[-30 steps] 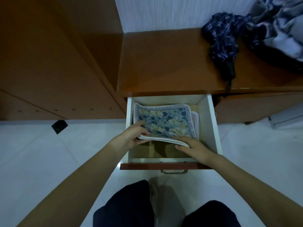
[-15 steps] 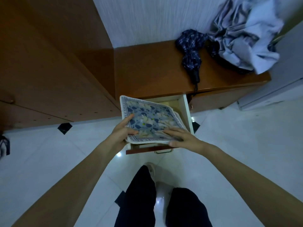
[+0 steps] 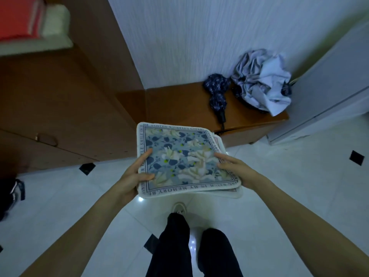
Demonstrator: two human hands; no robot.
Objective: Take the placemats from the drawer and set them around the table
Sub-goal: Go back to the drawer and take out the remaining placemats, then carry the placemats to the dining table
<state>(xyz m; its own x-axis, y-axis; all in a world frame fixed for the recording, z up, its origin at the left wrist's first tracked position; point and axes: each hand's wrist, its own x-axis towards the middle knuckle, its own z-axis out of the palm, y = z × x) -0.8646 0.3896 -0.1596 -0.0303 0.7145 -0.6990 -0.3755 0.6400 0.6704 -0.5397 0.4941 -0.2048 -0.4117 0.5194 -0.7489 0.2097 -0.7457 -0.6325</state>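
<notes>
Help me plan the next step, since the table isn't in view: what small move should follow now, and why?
Probably turn away from the cabinet and carry the stack toward the table. The left hand and right hand grip the stack of floral placemats at both sides, lifted above the floor, so the pickup looks done. No table shows here.

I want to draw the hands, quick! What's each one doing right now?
Left hand: holding the left edge of the stack of floral placemats, thumb on top.
Right hand: holding the stack's right side, fingers on top.
</notes>
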